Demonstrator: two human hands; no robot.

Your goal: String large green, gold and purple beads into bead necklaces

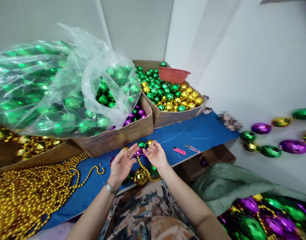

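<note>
Gold faceted ball (140,177): mirror-tiled, at the bench (209,128) edge beside the gold bead chain (145,169), probably kept close for easy reach.
Left hand (123,163): fingers loosely curved; I can't tell whether they grip the thread (142,154).
Right hand (155,156): fingers look pinched on it.
Thread: pale, thin, straight between both hands, seemingly held taut for control.
Green ball (141,144): glossy, just beyond.

A clear bag (68,83) and a heap of gold beads (20,196) run past the left edge, a garland (270,151) is cut off at right, and the left hand (123,163) and right hand (154,155) partly hide a purple ball (137,153) behind a thread (143,154) too fine to trace fully.
</note>
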